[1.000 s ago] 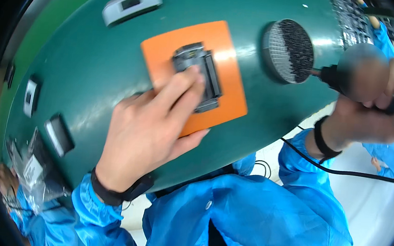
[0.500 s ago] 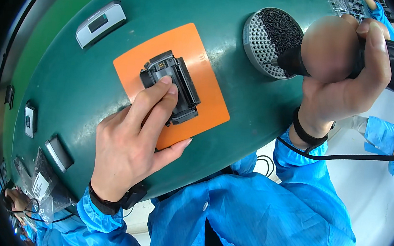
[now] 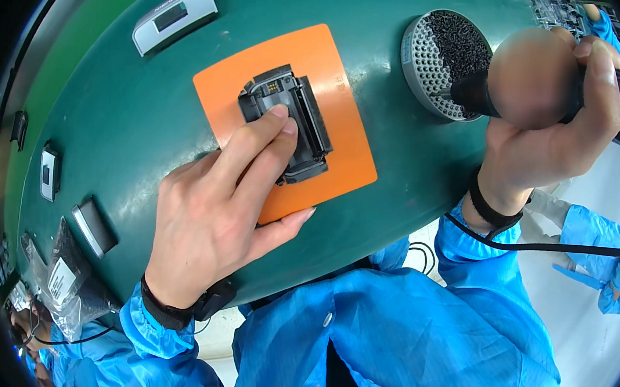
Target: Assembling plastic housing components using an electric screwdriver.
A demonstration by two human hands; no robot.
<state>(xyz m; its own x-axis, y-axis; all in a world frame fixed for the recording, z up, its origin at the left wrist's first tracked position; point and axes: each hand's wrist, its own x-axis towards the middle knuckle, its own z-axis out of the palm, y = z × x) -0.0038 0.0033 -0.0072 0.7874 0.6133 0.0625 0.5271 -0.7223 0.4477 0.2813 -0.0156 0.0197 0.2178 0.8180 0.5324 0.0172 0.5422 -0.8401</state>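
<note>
My left hand (image 3: pixel 213 207) lies over a black plastic housing (image 3: pixel 309 138) on an orange mat (image 3: pixel 351 149). Two fingertips press together on the housing's inner face, while the thumb stretches out beside the mat's near edge. Gold contacts show near the housing's far end. In my right hand (image 3: pixel 549 152) is a black corded screwdriver (image 3: pixel 474 92), gripped with curled fingers, part of the hand being blurred. Its tip points down at a round perforated tray (image 3: pixel 420 54), beside small black screws (image 3: pixel 461 44) heaped on the tray's far right part.
On the green table (image 3: pixel 141 105), a silver-grey cover (image 3: pixel 174 18) lies far left, with a smaller one (image 3: pixel 48 172) and a grey casing (image 3: pixel 95 226) nearer. A clear bag (image 3: pixel 70 283) of dark parts sits at the left edge. Beneath my right wrist runs a black cable (image 3: pixel 556 250).
The whole view has shifted, so the table things appear farther right and slightly higher. Both hands keep their places on the housing and at the tray. A background person at right has moved.
</note>
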